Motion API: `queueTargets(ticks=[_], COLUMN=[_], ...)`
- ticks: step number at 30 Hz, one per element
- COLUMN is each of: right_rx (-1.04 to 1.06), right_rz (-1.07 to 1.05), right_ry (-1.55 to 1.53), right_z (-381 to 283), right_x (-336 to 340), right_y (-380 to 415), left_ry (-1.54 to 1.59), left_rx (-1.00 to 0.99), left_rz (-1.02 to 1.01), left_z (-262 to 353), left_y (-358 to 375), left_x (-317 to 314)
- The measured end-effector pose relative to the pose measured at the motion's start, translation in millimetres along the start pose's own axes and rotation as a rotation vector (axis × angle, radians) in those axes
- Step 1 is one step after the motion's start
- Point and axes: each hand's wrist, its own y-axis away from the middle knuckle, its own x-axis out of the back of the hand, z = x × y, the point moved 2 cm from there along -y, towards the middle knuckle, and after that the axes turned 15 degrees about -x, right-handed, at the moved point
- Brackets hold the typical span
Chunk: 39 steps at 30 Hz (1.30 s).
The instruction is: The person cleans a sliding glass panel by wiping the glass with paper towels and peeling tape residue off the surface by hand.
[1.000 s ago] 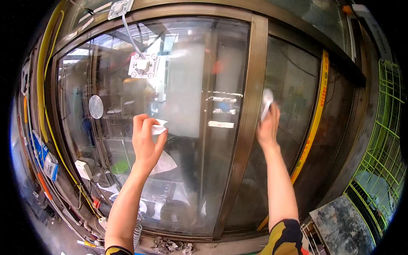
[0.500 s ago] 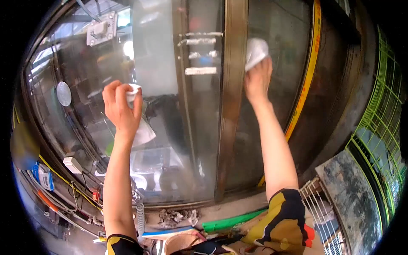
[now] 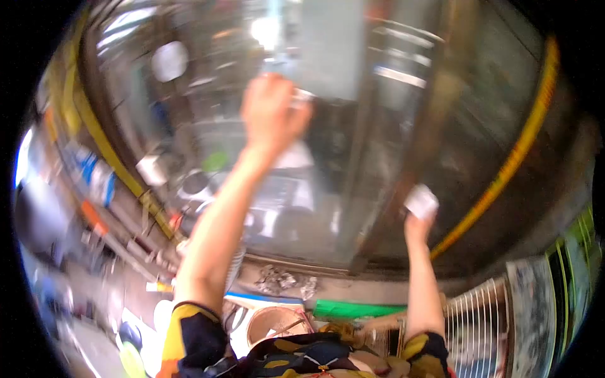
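My left hand [image 3: 274, 113] is closed, knuckles up, in front of the glass pane [image 3: 343, 145] of a brown-framed sliding door. A bit of white cloth [image 3: 304, 95] shows at its thumb, and a pale flap hangs below the wrist side. Lower and to the right, my right hand [image 3: 418, 228] is wrapped around a folded white cloth [image 3: 422, 201]. That cloth overlaps the dark door panel just right of the brown upright frame [image 3: 419, 145]. Motion smears both hands.
A yellow strip [image 3: 513, 151] runs down the door's right side. Below stand a round tan tub [image 3: 271, 324], a green strip [image 3: 359, 309] and crumpled grey scraps [image 3: 277, 279]. To the right is a white wire rack [image 3: 476, 321]; cables and pipes [image 3: 120, 233] crowd the left.
My view has swung, so the door appears shifted right. My right hand has come down along the door with its cloth. My left hand stays raised at the glass, still closed.
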Motion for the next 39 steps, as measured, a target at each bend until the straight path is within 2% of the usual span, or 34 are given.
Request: queueTargets(ticks=[1, 3, 5, 7, 8, 10, 12, 14, 18, 21, 22, 25, 26, 27, 28, 29, 30, 31, 33, 34, 36, 39], right_rx=[-0.050, 0.031, 0.082, -0.055, -0.079, -0.137, -0.163, -0.202, -0.312, -0.259, -0.390, -0.367, -0.384, -0.490, -0.531, -0.535, -0.474, -0.683, -0.588, -0.665, -0.793, -0.651], right_rz=[-0.048, -0.033, -0.134, -0.229, -0.109, -0.157, -0.202, -0.240, -0.430, -0.434, -0.537, -0.266, -0.083, -0.032, 0.231, 0.242, 0.359, 0.357, 0.647, 0.585, 0.594, 0.606], right_ry=[-0.028, 0.146, 0.370, 0.431, 0.311, 0.385, 0.508, 0.501, 0.548, 0.580, 0.388, 0.188, 0.086, 0.130, 0.018, 0.089, 0.126, -0.316, -0.079, -0.111, -0.215, -0.398], right_z=[13, 37, 39, 29, 24, 30, 23, 12, 11, 7, 6, 53, 94, 131, 154, 172, 167, 141, 128, 115, 102, 63], right_x=[-4, -7, -8, -14, -21, -23, -23, -24, -16, -13, -9, 7, 12, 24, 32, 53, 69, 81, 99, 108, 113, 110], right_y=[6, 21, 31, 39, 46, 52, 55, 57, 52, 48, 42, 29, 24, 11, 5, -7, -15, -19, -28, -34, -44, -59], left_ry=[0.076, 0.118, 0.222, 0.301, 0.299, 0.289, 0.297, 0.331, 0.402, 0.446, 0.457, 0.454, 0.446, 0.450, 0.455, 0.461, 0.473, 0.485, 0.497, 0.498, 0.503, 0.524], left_rx=[0.058, 0.147, 0.322, 0.441, 0.481, 0.576, 0.618, 0.682, 0.740, 0.779, 0.786, 0.768, 0.762, 0.757, 0.753, 0.749, 0.747, 0.746, 0.752, 0.758, 0.764, 0.786], left_rz=[-0.045, -0.129, -0.265, -0.335, -0.365, -0.428, -0.430, -0.444, -0.349, -0.338, -0.363, -0.407, -0.417, -0.416, -0.417, -0.421, -0.424, -0.426, -0.445, -0.460, -0.453, -0.388], left_z=[6, 27, 43, 50, 50, 48, 44, 40, 44, 51, 55, 58, 59, 60, 61, 63, 65, 68, 75, 78, 83, 85], left_y=[11, 34, 67, 98, 112, 135, 152, 159, 173, 171, 169, 165, 165, 165, 166, 167, 168, 169, 169, 166, 167, 176], left_x=[1, 11, 24, 42, 53, 71, 85, 99, 106, 112, 115, 115, 114, 112, 110, 107, 104, 99, 93, 91, 86, 79])
